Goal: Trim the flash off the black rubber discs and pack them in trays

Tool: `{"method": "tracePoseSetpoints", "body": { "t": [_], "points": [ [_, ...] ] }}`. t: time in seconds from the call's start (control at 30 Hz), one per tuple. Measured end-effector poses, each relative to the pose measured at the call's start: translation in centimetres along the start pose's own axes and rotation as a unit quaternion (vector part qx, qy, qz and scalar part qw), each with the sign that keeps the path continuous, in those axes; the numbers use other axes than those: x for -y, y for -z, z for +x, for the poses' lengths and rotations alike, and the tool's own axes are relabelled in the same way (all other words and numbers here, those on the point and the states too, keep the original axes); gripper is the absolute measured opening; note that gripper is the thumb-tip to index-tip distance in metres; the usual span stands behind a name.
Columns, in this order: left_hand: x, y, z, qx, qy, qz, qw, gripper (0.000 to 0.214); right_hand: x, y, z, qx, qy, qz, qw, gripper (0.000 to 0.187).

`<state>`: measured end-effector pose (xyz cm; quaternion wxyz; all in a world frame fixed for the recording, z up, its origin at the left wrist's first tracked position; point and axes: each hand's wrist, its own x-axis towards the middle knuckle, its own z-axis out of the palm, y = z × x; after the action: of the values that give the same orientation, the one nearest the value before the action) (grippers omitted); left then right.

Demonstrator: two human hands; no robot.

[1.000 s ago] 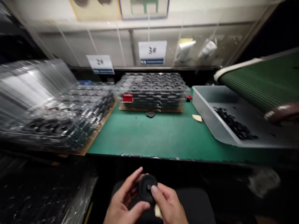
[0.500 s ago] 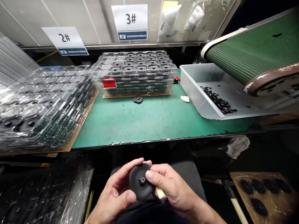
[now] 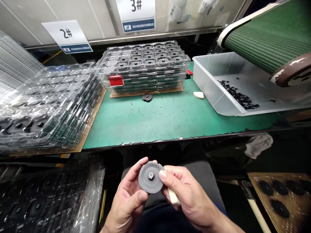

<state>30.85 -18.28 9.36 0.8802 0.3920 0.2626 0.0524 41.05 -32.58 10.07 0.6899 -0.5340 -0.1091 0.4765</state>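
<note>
A round black rubber-like disc (image 3: 147, 183) with a small raised knob at its centre is held between both hands above my lap, its knobbed face turned up toward me. My left hand (image 3: 130, 191) curls round the disc's left edge, fingers behind it and thumb at the lower rim. With thumb on top and fingers beneath, my right hand (image 3: 187, 187) pinches the right edge. A cream-coloured block (image 3: 174, 198) is also tucked in the right hand's fingers; part of it is hidden.
Clear trays of discs (image 3: 145, 74) stand stacked at the back of the green table (image 3: 145, 123). More trays (image 3: 55, 110) stand left. A translucent bin (image 3: 211, 94) with small black pieces sits under a conveyor (image 3: 262, 38). A loose disc (image 3: 147, 97) and cream wedge (image 3: 198, 95) lie between.
The disc has tilted so that its face shows flatter and lighter. Both hands appear slightly further right, and the whole view has shifted a little.
</note>
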Motion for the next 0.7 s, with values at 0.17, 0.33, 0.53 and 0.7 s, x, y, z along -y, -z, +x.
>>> {"method": "tracePoseSetpoints", "body": {
  "t": [0.17, 0.33, 0.53, 0.7],
  "points": [
    [-0.2, -0.1, -0.2, 0.028, 0.016, -0.026, 0.999, 0.070, 0.5, -0.1, -0.1, -0.001, -0.012, -0.014, 1.000, 0.056],
    [-0.2, 0.1, -0.3, 0.023, 0.015, -0.020, 0.999, 0.077, 0.3, -0.6, -0.1, 0.029, -0.025, -0.016, 0.999, 0.055],
    [-1.3, 0.4, -0.5, -0.037, -0.010, -0.026, 0.999, 0.072, -1.6, 2.0, 2.1, -0.116, 0.008, -0.101, 0.988, 0.050],
    [-1.8, 0.7, -0.6, -0.059, -0.001, -0.033, 0.998, 0.073, -2.4, 3.8, 2.3, -0.208, 0.066, -0.203, 0.955, 0.040]
  ]
}}
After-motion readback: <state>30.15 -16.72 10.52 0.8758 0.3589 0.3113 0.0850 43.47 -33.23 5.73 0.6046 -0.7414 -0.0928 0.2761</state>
